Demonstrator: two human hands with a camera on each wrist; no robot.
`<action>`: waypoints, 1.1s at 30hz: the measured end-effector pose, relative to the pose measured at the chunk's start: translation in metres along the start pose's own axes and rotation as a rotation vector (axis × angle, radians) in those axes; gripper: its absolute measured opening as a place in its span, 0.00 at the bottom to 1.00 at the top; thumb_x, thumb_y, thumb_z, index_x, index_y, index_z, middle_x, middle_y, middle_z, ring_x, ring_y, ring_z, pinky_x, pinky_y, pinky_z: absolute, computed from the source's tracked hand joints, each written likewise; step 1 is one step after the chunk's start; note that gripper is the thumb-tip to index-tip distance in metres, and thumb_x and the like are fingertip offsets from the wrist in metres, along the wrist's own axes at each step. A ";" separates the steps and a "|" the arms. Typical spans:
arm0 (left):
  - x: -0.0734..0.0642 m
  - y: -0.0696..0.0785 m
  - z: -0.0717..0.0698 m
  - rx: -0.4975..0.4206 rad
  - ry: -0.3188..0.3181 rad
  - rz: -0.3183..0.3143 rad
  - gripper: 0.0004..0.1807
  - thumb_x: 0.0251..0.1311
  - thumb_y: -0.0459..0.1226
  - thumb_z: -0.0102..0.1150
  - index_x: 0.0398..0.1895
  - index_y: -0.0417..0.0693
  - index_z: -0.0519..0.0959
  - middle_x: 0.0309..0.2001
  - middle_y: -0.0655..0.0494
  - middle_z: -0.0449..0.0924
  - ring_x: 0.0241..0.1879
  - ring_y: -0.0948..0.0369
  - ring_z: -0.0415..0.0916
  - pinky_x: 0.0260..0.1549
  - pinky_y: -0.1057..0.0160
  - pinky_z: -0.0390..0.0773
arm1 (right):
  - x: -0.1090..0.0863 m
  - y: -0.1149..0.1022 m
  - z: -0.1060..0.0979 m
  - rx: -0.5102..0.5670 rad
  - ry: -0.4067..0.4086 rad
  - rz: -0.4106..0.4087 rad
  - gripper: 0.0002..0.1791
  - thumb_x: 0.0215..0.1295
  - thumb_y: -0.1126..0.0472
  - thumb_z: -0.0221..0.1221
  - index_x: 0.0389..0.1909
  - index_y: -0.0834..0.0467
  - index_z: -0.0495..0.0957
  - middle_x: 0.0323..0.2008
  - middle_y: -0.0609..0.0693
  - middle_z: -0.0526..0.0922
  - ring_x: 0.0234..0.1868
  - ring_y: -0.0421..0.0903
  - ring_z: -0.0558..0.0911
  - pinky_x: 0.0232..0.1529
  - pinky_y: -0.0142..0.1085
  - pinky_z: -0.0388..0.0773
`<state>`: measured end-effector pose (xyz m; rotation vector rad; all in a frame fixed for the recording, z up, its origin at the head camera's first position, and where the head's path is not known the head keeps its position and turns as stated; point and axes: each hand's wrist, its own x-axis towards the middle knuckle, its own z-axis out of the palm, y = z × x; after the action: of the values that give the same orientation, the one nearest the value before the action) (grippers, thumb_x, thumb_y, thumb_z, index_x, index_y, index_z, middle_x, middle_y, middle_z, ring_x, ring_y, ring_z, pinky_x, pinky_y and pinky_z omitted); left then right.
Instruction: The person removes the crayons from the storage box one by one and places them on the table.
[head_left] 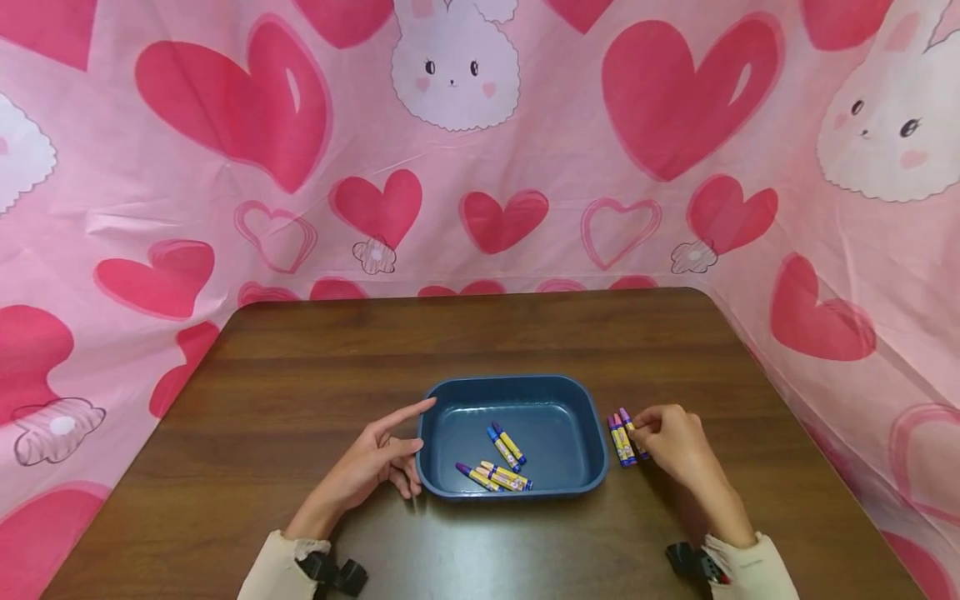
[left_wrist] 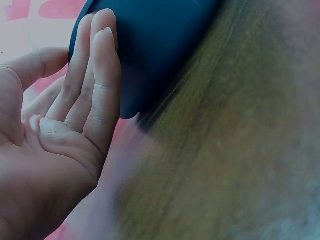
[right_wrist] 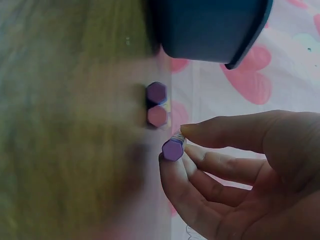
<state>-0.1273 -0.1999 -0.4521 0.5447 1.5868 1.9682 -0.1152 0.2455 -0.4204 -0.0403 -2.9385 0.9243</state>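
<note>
My right hand (head_left: 671, 437) pinches a light purple crayon (right_wrist: 173, 149) between thumb and fingers, just to the right of the blue tray (head_left: 512, 382). In the right wrist view the crayon's hexagonal end faces the camera. Beside it, a pink crayon (right_wrist: 157, 116) and a dark purple crayon (right_wrist: 156, 92) lie side by side on the table. My left hand (head_left: 375, 454) rests against the tray's left side, its fingers fairly straight and the index and thumb tips at the rim. Inside the tray lie several yellow-wrapped crayons (head_left: 510, 443), two in the middle and others near the front wall.
The dark wooden table (head_left: 337, 358) extends around the tray. Pink heart-and-rabbit fabric (head_left: 450, 167) hangs behind the table and along its sides. A black wrist camera (head_left: 693, 562) is strapped at the right sleeve, and another (head_left: 333, 573) at the left.
</note>
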 end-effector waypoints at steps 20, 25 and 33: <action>-0.001 -0.001 -0.001 0.004 -0.008 0.003 0.32 0.76 0.32 0.45 0.80 0.49 0.51 0.29 0.46 0.86 0.26 0.56 0.85 0.26 0.57 0.86 | 0.000 -0.001 0.004 -0.044 -0.049 0.020 0.04 0.52 0.64 0.67 0.27 0.61 0.85 0.25 0.50 0.81 0.29 0.49 0.74 0.30 0.39 0.71; 0.000 -0.001 -0.002 0.004 -0.009 0.004 0.32 0.76 0.32 0.44 0.80 0.48 0.50 0.29 0.47 0.86 0.26 0.56 0.85 0.26 0.57 0.86 | -0.001 0.000 0.002 -0.042 -0.049 0.007 0.03 0.54 0.66 0.65 0.28 0.62 0.85 0.24 0.49 0.82 0.30 0.50 0.76 0.32 0.42 0.74; 0.000 -0.001 -0.001 0.007 -0.005 0.005 0.32 0.76 0.32 0.45 0.79 0.47 0.50 0.28 0.46 0.86 0.26 0.56 0.85 0.25 0.57 0.86 | -0.003 0.000 0.001 -0.042 -0.046 -0.011 0.03 0.54 0.67 0.64 0.29 0.62 0.85 0.25 0.49 0.82 0.30 0.49 0.77 0.34 0.44 0.75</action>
<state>-0.1278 -0.2008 -0.4532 0.5567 1.5912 1.9636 -0.1124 0.2445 -0.4217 -0.0044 -2.9970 0.8732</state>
